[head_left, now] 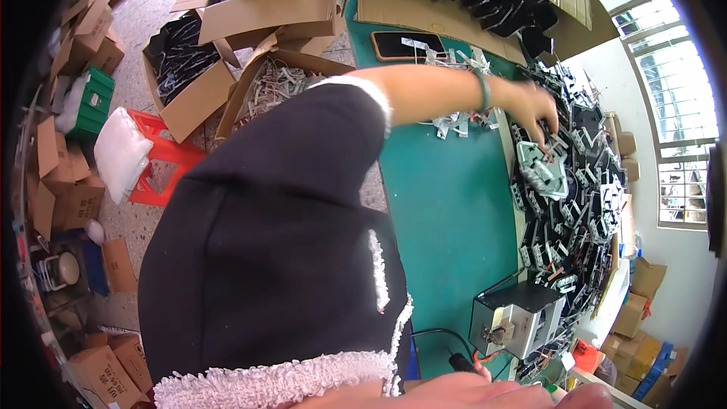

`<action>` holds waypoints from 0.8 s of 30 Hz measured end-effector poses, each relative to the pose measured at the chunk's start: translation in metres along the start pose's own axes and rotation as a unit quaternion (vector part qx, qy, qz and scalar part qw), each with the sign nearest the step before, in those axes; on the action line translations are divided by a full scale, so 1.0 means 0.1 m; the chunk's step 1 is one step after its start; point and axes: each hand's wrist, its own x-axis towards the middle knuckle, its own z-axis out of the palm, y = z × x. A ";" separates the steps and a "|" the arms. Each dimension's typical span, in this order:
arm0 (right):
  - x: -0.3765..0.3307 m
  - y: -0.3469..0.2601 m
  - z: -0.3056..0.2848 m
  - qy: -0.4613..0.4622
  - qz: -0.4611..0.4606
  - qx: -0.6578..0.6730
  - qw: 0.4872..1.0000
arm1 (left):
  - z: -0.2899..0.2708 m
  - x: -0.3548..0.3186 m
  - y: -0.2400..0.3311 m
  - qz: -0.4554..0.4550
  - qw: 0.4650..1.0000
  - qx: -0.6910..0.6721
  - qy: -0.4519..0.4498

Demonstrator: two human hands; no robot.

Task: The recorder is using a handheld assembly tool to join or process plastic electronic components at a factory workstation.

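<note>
My left hand (536, 110) reaches out at the upper right, fingers bent and apart, a greenish band (483, 91) on its wrist. Its fingertips hang at the upper edge of a pale grey, many-sided plastic part (542, 171); whether they touch it is hard to tell. That part lies on a long heap of black frames with metal strips (572, 220). At the lower edge shows the back of my right hand (485, 394), its fingers mostly cut off. Just beyond it are a black handle-like piece (460, 363) and a metal box device (519, 318) with a black top.
A green table (454, 204) runs between me and the heap. On it lie a phone (409, 45) and loose pale strips (454, 125). An open carton (447, 15) of black parts stands at the far end. More cartons (265, 19) and a red stool (163, 155) stand left.
</note>
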 end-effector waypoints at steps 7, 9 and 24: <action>0.00 0.07 -0.58 0.047 -0.006 -0.343 0.938 | -1.28 -0.93 -1.53 -0.415 0.761 0.368 0.336; -0.04 0.07 -0.61 0.037 -0.006 -0.480 0.877 | -1.44 -0.99 -1.72 -0.415 0.777 0.349 0.321; -0.46 -0.14 -0.50 -0.193 0.342 -0.344 0.853 | -1.45 -1.11 -2.13 -0.419 0.815 0.177 0.360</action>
